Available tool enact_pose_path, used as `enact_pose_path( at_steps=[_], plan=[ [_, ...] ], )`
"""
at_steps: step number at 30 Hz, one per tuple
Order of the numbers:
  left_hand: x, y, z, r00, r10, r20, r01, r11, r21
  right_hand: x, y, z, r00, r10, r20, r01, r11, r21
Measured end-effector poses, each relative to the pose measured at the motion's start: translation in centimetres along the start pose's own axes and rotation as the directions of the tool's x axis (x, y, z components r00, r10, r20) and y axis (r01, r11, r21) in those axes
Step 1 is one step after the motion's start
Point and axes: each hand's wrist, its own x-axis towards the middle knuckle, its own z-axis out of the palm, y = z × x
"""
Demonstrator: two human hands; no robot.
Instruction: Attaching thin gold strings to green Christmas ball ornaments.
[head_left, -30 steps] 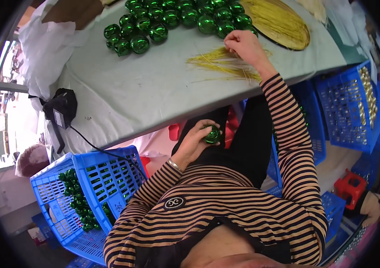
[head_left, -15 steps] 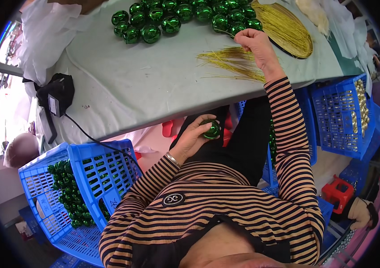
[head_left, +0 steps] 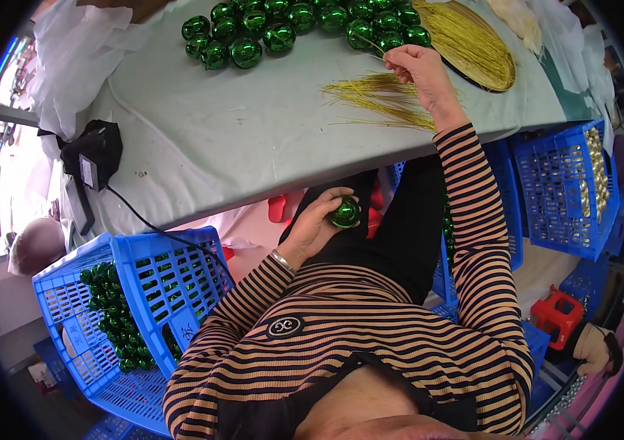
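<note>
My left hand (head_left: 317,220) is closed around a shiny green ball ornament (head_left: 344,212), held over my lap below the table edge. Above the table, my right hand (head_left: 415,67) pinches one end of a thin gold string (head_left: 369,44), whose other end points left toward the green balls. A loose bundle of gold strings (head_left: 378,97) lies on the cloth just below that hand. Many shiny green balls (head_left: 280,37) stand grouped at the far side of the table. Beside them, a round tray (head_left: 504,86) holds a thick heap of gold strings (head_left: 466,44).
A blue crate (head_left: 132,293) with small green balls stands at my left; another blue crate (head_left: 558,198) with gold pieces is at the right. A black bag-like thing (head_left: 99,154) with a cable rests at the table's left edge. A red stool (head_left: 558,317) stands lower right.
My right hand has lifted slightly with the gold string, whose free end now stands out higher. In my left hand, the ball has turned a little and more of it shows.
</note>
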Motion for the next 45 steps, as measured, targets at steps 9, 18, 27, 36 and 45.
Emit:
enact_pose_path(
  at_steps=[9, 18, 27, 36, 45],
  plan=[
    [-0.4, -0.3, 0.2, 1.0, 0.016, -0.013, -0.015, 0.998, 0.068, -0.3, -0.1, 0.8, 0.963, -0.246, -0.114, 0.249, 0.969, 0.011],
    [0.4, -0.5, 0.6, 0.997, 0.036, 0.071, -0.032, 0.997, -0.064, -11.5, -4.0, 1.6, 0.926, -0.331, -0.181, 0.328, 0.944, -0.048],
    [1.4, 0.2, 3.2, 0.991, 0.082, 0.106, -0.084, 0.996, 0.011, -23.8, 2.0, 3.7, 0.979, 0.137, -0.15, -0.108, 0.977, 0.186],
    [1.7, -0.7, 4.5, 0.998, 0.037, 0.045, -0.04, 0.996, 0.076, -25.6, 5.0, 4.3, 0.958, 0.272, -0.091, -0.232, 0.921, 0.313],
    [1.4, -1.7, 5.8, 0.997, 0.047, 0.056, -0.063, 0.941, 0.333, -25.0, 6.1, 4.8, 0.946, 0.289, -0.147, -0.238, 0.928, 0.287]
  ],
)
